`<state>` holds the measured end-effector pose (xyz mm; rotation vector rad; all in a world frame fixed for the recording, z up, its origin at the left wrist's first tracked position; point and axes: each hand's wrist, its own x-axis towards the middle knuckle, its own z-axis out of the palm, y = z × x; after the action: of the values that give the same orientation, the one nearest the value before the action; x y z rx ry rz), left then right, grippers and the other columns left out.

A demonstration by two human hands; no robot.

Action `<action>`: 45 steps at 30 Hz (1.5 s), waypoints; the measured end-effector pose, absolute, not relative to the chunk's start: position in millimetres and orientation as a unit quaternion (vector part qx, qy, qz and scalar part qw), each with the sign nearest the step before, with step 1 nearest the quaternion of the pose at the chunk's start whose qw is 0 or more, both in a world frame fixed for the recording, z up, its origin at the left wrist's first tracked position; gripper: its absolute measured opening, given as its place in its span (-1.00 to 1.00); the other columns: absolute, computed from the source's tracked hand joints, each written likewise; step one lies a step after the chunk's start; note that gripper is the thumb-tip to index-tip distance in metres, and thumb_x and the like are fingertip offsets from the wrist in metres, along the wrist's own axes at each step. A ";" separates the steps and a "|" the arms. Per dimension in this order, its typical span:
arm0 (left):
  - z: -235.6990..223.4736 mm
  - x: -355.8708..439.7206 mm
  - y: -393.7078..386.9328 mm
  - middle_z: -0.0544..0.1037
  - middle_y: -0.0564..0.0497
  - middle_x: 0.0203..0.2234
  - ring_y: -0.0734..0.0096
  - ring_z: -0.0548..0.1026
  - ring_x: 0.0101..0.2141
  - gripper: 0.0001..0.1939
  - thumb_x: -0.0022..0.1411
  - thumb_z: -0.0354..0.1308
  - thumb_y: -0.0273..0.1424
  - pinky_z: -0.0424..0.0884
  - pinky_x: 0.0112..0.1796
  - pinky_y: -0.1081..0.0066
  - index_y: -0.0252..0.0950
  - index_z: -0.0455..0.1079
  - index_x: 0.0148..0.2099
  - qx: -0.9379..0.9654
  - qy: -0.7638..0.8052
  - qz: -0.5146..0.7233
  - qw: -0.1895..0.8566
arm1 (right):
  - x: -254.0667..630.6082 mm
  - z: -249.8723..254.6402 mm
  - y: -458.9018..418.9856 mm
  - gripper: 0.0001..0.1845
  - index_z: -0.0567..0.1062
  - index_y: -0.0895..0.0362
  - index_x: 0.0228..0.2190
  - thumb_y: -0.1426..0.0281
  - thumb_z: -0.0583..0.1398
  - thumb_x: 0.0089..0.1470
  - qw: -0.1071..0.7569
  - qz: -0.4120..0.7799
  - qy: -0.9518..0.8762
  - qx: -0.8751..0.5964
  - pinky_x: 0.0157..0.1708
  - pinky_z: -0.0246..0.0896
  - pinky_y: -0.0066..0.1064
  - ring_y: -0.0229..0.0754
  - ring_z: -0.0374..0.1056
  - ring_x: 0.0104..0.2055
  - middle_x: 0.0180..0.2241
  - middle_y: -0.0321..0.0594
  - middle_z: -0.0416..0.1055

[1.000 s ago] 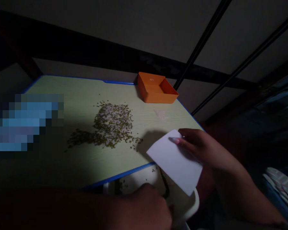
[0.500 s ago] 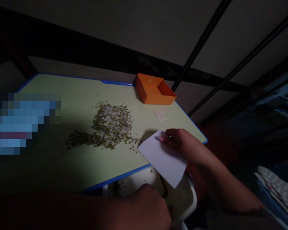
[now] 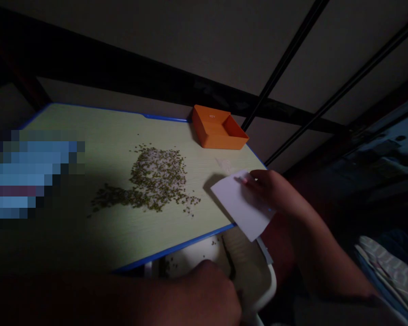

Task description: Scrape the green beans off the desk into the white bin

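My right hand (image 3: 275,192) pinches a white card (image 3: 242,204) over the near right part of a pale wooden table (image 3: 98,131) with a blue rim. A pile of small green beans mixed with white grains (image 3: 153,179) is spread in the middle of the table, left of the card. My left hand (image 3: 204,294) is closed round the edge of a white container (image 3: 245,267) held just below the table's front edge; a few beans lie inside it. A small patch of white grains (image 3: 226,164) lies just beyond the card.
An empty orange tray (image 3: 218,128) stands at the table's far right corner. A blurred blue patch (image 3: 34,179) covers the left side. Dark metal bars (image 3: 285,59) run up behind the table. Patterned fabric (image 3: 394,267) lies at the lower right.
My right hand has carried the card away from the bean pile, rightward and farther onto the table. The left hand and the container have barely moved.
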<state>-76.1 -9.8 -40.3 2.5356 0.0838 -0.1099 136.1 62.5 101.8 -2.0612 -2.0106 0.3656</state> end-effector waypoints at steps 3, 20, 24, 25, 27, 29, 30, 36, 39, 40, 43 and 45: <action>-32.7 -76.9 -6.3 0.44 -0.06 -0.12 0.36 0.46 -0.21 -0.68 0.27 0.08 -0.26 0.44 -0.22 0.25 -0.31 0.31 0.01 0.958 0.001 -0.073 0.279 | 141.7 108.7 42.9 -0.57 0.28 0.15 -0.55 0.07 0.02 0.13 0.180 0.045 -0.687 -0.703 -0.65 -0.17 -0.52 -0.38 0.00 -0.64 -0.66 -0.35 0.17; 31.3 -66.9 1.2 0.54 -0.06 -0.62 0.29 0.47 -0.63 -0.67 0.22 0.02 -0.24 0.21 -0.63 0.39 -0.33 0.50 -0.38 0.989 0.033 -0.035 0.137 | 72.7 73.3 -14.4 -0.73 0.51 0.23 -0.29 0.50 0.02 0.13 0.106 -0.214 -0.847 -0.476 -0.37 0.26 -0.28 -0.11 0.42 -0.38 -0.34 -0.11 0.53; 31.5 -66.5 0.7 0.55 -0.07 -0.60 0.26 0.49 -0.61 -0.67 0.22 0.01 -0.22 0.23 -0.63 0.40 -0.34 0.49 -0.31 0.989 0.047 -0.054 0.129 | 64.8 70.7 -9.8 -0.74 0.51 0.22 -0.29 0.48 0.03 0.12 0.103 -0.218 -0.836 -0.493 -0.36 0.24 -0.26 -0.11 0.39 -0.39 -0.35 -0.12 0.52; 31.4 -66.6 0.7 0.55 -0.07 -0.59 0.26 0.49 -0.60 -0.68 0.22 0.01 -0.23 0.24 -0.63 0.40 -0.34 0.49 -0.31 0.990 0.046 -0.050 0.126 | 63.1 70.7 -8.9 -0.75 0.51 0.22 -0.30 0.48 0.03 0.12 0.102 -0.218 -0.835 -0.494 -0.37 0.24 -0.27 -0.11 0.39 -0.40 -0.36 -0.12 0.51; 31.3 -67.2 0.8 0.54 -0.06 -0.59 0.25 0.50 -0.59 -0.68 0.22 0.01 -0.23 0.26 -0.62 0.40 -0.34 0.49 -0.30 0.991 0.043 -0.043 0.122 | 60.5 70.7 -7.3 -0.76 0.50 0.21 -0.32 0.49 0.03 0.11 0.097 -0.218 -0.835 -0.496 -0.39 0.22 -0.27 -0.12 0.38 -0.41 -0.37 -0.13 0.51; 31.7 -67.9 1.1 0.54 -0.07 -0.58 0.24 0.51 -0.58 -0.66 0.22 0.00 -0.21 0.28 -0.61 0.39 -0.34 0.49 -0.29 0.990 0.050 -0.041 0.126 | 59.0 70.8 -6.0 -0.78 0.50 0.21 -0.34 0.49 0.04 0.11 0.087 -0.218 -0.834 -0.499 -0.40 0.20 -0.28 -0.12 0.37 -0.42 -0.38 -0.14 0.50; 32.0 -68.2 1.3 0.55 -0.08 -0.58 0.23 0.51 -0.58 -0.65 0.23 -0.01 -0.20 0.29 -0.60 0.39 -0.34 0.49 -0.28 0.989 0.051 -0.041 0.129 | 58.6 70.8 -5.3 -0.78 0.50 0.20 -0.34 0.48 0.05 0.11 0.083 -0.218 -0.833 -0.501 -0.40 0.19 -0.28 -0.13 0.36 -0.43 -0.38 -0.15 0.50; 31.6 -68.2 0.7 0.54 -0.12 -0.59 0.18 0.52 -0.57 -0.64 0.23 -0.01 -0.21 0.31 -0.57 0.36 -0.36 0.50 -0.33 0.989 0.053 -0.042 0.128 | 57.9 70.1 2.2 -0.82 0.49 0.19 -0.33 0.48 0.08 0.09 0.068 -0.221 -0.825 -0.516 -0.42 0.14 -0.29 -0.13 0.36 -0.44 -0.38 -0.14 0.50; 31.6 -68.1 0.4 0.54 -0.12 -0.60 0.19 0.52 -0.58 -0.66 0.22 0.00 -0.24 0.31 -0.57 0.35 -0.35 0.49 -0.37 0.990 0.045 -0.047 0.127 | 57.9 69.9 7.9 -0.83 0.48 0.18 -0.33 0.49 0.07 0.09 0.058 -0.224 -0.822 -0.520 -0.42 0.12 -0.29 -0.13 0.35 -0.45 -0.40 -0.15 0.50; 31.7 -68.1 0.6 0.55 -0.11 -0.60 0.20 0.52 -0.58 -0.68 0.22 0.01 -0.24 0.32 -0.56 0.35 -0.35 0.49 -0.38 0.990 0.042 -0.050 0.127 | 58.1 70.3 10.1 -0.83 0.47 0.18 -0.33 0.49 0.07 0.10 0.053 -0.223 -0.822 -0.521 -0.42 0.11 -0.29 -0.13 0.35 -0.45 -0.40 -0.15 0.50; 32.0 -67.5 1.3 0.56 -0.10 -0.58 0.20 0.53 -0.56 -0.69 0.23 0.01 -0.25 0.34 -0.55 0.35 -0.33 0.48 -0.36 0.990 0.034 -0.062 0.125 | 58.8 73.3 17.9 -0.84 0.46 0.16 -0.33 0.49 0.07 0.11 0.028 -0.211 -0.819 -0.532 -0.42 0.10 -0.31 -0.15 0.35 -0.45 -0.40 -0.15 0.49; 31.2 -66.1 1.5 0.57 -0.11 -0.55 0.18 0.54 -0.55 -0.68 0.24 0.00 -0.26 0.34 -0.55 0.33 -0.33 0.49 -0.35 0.989 0.030 -0.073 0.122 | 59.9 77.0 25.0 -0.85 0.44 0.14 -0.32 0.49 0.07 0.11 0.002 -0.201 -0.813 -0.546 -0.42 0.08 -0.32 -0.16 0.36 -0.45 -0.43 -0.17 0.48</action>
<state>-66.1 1.5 31.2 2.8880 0.0875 -0.2119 59.9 25.0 77.0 -1.7120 -2.5513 -0.6320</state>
